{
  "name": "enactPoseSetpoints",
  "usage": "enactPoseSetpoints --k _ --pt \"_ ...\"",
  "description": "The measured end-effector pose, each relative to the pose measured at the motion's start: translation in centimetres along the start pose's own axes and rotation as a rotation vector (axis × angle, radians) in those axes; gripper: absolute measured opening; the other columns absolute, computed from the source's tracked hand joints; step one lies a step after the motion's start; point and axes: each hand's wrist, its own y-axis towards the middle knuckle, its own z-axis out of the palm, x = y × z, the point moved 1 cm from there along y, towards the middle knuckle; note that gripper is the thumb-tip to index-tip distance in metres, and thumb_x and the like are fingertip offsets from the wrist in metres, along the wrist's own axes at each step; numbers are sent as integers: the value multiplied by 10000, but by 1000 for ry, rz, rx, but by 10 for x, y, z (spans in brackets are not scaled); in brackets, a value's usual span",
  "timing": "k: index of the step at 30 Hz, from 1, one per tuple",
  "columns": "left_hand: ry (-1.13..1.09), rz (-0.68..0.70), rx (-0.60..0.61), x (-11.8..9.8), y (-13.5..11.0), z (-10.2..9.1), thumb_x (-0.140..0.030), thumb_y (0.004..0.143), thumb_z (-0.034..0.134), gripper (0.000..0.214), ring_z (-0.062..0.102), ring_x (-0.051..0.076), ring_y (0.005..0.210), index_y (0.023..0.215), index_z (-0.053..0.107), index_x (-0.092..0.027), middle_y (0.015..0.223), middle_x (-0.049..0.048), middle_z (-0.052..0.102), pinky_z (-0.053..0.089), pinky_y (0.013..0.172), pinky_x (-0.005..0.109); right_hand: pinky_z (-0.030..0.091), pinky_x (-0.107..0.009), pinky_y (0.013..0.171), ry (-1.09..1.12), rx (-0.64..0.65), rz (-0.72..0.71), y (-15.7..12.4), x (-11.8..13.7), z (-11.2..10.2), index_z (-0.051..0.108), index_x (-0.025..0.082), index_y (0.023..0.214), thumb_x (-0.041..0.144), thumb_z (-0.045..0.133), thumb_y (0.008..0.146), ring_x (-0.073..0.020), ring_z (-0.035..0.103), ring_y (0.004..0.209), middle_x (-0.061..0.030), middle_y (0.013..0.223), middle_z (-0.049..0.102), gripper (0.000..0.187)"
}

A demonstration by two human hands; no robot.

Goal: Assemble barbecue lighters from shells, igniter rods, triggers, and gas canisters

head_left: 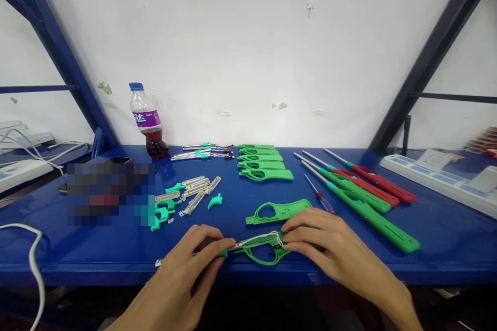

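Near the table's front edge lies a green lighter handle half point(267, 262), its hollow side up. My right hand point(326, 238) has its fingers closed on the handle's right end, where a white wire point(267, 236) loops. Between the thumb and fingers of my left hand point(194, 258) is a metal lighter tube point(158, 262); its tip shows left of the hand and its wired end lies over the handle half. My fingers hide most of the tube. Just behind sits another green handle half point(277, 211), partly covered by my right hand.
Teal triggers point(215, 201) and clear fuel tanks point(196, 200) lie left, with wired metal tubes point(198, 154) behind. Several green handle halves point(267, 173) stand in a row. Right are a screwdriver point(322, 199), long lighters point(373, 217) and a power strip point(438, 176). A bottle point(146, 119) stands back left.
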Motion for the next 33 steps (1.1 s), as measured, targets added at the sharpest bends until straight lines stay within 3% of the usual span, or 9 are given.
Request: enactPoseSetpoints --k 13,22,33 --pt "-64 22 -105 4 2 9 -174 1122 485 366 693 173 964 1354 705 -353 1178 47 639 573 770 252 546 -348 966 -19 17 -10 -3 -1 1 767 286 1111 258 616 1101 -198 747 1038 1 1143 799 153" --pt "-79 41 -137 -3 11 4 -137 1077 524 346 702 149 883 1235 778 -311 1086 34 670 559 735 238 584 -343 880 -119 -72 -41 -7 10 3 755 249 1102 308 569 1124 -202 767 976 -24 1095 811 196" --pt "-184 -80 -57 -7 22 -4 -229 1058 573 277 690 157 814 972 829 -294 977 18 689 537 701 255 601 -348 873 -101 -84 -26 -8 8 6 768 236 1087 316 564 1125 -210 770 961 -39 1071 814 223"
